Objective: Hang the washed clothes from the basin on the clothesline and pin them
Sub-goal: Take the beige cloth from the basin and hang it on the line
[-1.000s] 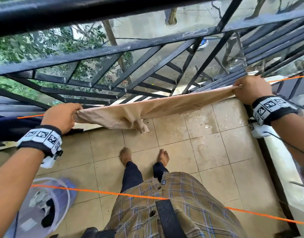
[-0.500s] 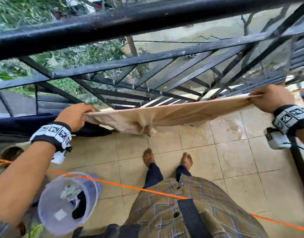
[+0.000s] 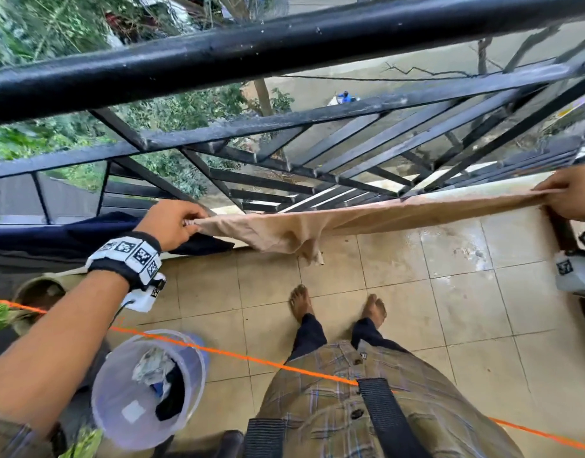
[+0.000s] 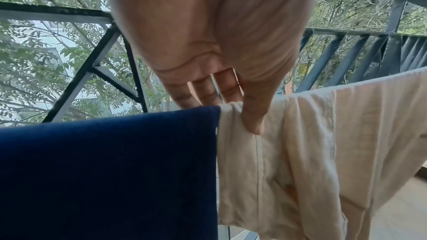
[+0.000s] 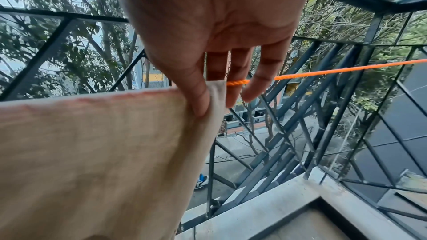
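Cloth (image 3: pixel 367 216) is stretched lengthwise along the line (image 5: pixel 323 71), each end pinched by left hand (image 3: pixel 172 223) and right hand (image 3: pixel 570 191); pegs aren't seen anywhere yet

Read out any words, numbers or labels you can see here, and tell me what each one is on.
No readable words or numbers anywhere.
Left wristband: black-and-white square code markers, no letters.
Right wrist camera: one such marker, no letters.
Tag on the trousers: too small to read.
Beige cloth, navy cloth, bucket: no print visible.

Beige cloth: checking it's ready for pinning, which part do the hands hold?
Left hand and right hand each pinch one end of the beige cloth's top edge.
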`<state>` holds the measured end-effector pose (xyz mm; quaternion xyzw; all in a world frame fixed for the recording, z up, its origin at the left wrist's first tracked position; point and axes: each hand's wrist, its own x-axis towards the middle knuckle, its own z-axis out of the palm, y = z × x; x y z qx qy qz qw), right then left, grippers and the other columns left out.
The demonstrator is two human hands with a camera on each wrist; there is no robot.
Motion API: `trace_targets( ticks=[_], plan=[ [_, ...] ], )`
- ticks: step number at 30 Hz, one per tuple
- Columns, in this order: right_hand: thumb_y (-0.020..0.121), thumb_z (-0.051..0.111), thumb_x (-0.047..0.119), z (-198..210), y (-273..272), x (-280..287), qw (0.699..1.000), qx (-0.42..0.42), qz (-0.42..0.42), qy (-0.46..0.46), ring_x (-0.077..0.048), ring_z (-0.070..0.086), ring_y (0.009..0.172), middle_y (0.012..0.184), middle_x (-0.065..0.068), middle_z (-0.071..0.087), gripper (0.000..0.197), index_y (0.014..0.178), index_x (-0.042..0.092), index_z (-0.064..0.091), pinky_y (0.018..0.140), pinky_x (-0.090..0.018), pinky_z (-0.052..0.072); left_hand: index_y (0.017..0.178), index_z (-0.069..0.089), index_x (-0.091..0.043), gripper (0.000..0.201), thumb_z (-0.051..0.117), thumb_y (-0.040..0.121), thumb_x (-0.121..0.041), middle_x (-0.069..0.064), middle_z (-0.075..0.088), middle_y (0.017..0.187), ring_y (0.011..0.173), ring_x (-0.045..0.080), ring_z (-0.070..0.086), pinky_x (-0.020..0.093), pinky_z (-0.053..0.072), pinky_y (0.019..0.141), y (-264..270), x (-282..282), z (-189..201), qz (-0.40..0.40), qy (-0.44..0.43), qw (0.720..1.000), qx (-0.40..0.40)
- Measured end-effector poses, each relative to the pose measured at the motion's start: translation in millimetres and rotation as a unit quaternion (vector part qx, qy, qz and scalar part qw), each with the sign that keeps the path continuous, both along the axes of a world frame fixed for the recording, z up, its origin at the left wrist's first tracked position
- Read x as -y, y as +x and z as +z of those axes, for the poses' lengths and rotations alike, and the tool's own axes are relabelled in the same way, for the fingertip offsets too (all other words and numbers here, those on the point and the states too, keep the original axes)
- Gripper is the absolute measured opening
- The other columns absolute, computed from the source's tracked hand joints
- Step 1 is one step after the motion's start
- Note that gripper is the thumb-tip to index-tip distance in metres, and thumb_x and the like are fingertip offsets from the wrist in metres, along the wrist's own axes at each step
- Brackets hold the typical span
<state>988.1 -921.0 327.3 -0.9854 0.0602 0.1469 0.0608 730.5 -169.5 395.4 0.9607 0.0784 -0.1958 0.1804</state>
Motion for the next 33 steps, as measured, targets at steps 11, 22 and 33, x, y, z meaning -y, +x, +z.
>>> trace_targets(
  ticks=[11, 22, 33],
  plan=[
    [0.080, 0.074, 0.026, 115, -39, -88, 0.991, -0.054, 0.004, -0.125, -0.036, 0.067, 0.088, 0.098, -0.012, 0.072, 0.010, 0.087, 0.033, 0.076, 0.074, -0.039, 0.056, 0.087, 0.065, -0.032, 0.019, 0.064, 0.087, -0.013, -0.001, 0.065, 0.076, 0.075, 0.029, 0.061, 0.037, 0.050, 0.066, 6, 11, 4, -0.063, 0.105, 0.992, -0.041],
    [0.078, 0.072, 0.022, 133, -63, -112, 0.999, 0.001, -0.019, -0.042, -0.040, 0.063, 0.102, 0.110, -0.018, 0.069, 0.027, 0.105, 0.025, 0.073, 0.088, -0.044, 0.052, 0.109, 0.067, -0.030, 0.036, 0.081, 0.077, -0.026, -0.004, 0.072, 0.100, 0.091, 0.025, 0.067, 0.039, 0.054, 0.077, 12, 14, 15, -0.083, 0.053, 0.994, -0.035],
    [0.087, 0.063, 0.038, 161, -87, -220, 0.992, 0.059, 0.103, 0.049, -0.029, 0.067, 0.092, 0.096, -0.004, 0.072, 0.018, 0.097, 0.025, 0.072, 0.081, -0.037, 0.054, 0.114, 0.068, -0.023, 0.026, 0.070, 0.089, -0.029, -0.003, 0.070, 0.106, 0.096, 0.019, 0.064, 0.034, 0.049, 0.086, 42, 87, 63, -0.128, -0.026, 0.990, 0.058]
  ],
)
